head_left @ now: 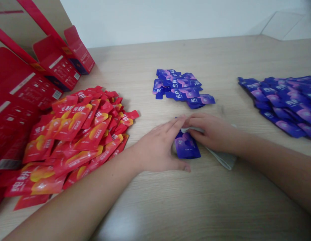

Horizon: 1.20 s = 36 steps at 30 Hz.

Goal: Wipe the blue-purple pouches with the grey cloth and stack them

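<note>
The left hand stood open, its thumb spread wide from the fingers at the 9 o'clock side of a purple sachet lying on the table; whether its fingertips gripped the sachet's top could not be told. The right hand pinched a white cloth, which extended toward 4 o'clock. From that sachet, a small purple group lay at 12 o'clock, a larger purple pile at 2, a red sachet pile at 9, and red boxes at 10.
</note>
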Each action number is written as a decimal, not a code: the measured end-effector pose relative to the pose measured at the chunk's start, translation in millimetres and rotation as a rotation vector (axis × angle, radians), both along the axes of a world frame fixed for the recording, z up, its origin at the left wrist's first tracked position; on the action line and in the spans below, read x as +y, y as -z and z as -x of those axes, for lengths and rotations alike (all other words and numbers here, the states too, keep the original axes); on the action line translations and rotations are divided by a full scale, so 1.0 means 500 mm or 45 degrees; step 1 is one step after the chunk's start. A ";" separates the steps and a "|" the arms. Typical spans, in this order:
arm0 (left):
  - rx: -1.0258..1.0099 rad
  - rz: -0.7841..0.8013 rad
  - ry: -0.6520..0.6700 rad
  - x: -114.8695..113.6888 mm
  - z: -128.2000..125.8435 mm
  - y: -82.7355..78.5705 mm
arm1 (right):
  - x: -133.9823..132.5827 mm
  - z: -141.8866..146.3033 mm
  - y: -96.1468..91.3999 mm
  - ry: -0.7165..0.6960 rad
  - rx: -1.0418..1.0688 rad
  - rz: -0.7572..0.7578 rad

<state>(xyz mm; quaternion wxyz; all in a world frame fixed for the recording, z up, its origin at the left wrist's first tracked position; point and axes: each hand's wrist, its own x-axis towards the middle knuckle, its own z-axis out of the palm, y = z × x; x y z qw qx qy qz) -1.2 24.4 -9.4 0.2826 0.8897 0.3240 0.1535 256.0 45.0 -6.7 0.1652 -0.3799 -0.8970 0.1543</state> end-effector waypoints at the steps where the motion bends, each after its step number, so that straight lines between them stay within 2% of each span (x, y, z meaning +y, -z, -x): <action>1: -0.020 -0.031 -0.022 -0.002 -0.003 0.003 | 0.001 -0.001 0.002 0.008 0.000 -0.010; 5: -0.058 -0.124 -0.028 -0.005 -0.004 0.010 | -0.019 0.000 -0.010 0.054 0.160 0.013; 7: -0.045 -0.122 0.000 -0.005 0.001 0.009 | -0.037 0.004 -0.025 0.043 0.249 0.128; 10: -0.023 -0.114 0.039 -0.003 0.010 0.007 | -0.057 0.012 -0.043 -0.156 0.210 0.341; 12: -0.025 -0.116 0.068 -0.003 0.012 0.005 | -0.059 0.018 -0.045 -0.263 0.171 0.368; 14: -0.025 -0.114 0.082 -0.004 0.011 0.004 | -0.052 0.022 -0.037 -0.253 0.154 0.300; 21: 0.013 -0.073 0.052 -0.009 0.007 -0.002 | 0.005 0.003 0.001 0.007 -0.015 -0.014; 24: 0.050 -0.048 0.044 -0.009 0.008 -0.001 | 0.003 -0.005 -0.004 0.095 0.053 -0.067; 26: 0.047 -0.035 0.040 -0.007 0.010 0.002 | -0.014 -0.003 -0.017 0.123 0.143 -0.037; 28: 0.009 -0.030 0.050 -0.003 0.013 0.006 | -0.039 0.004 -0.036 0.062 0.201 0.071; 32: -0.047 -0.020 0.105 0.003 0.019 0.010 | -0.080 0.027 -0.060 -0.234 0.114 0.309; 36: -0.027 -0.006 0.100 0.005 0.017 0.007 | -0.079 0.036 -0.045 -0.274 0.074 0.246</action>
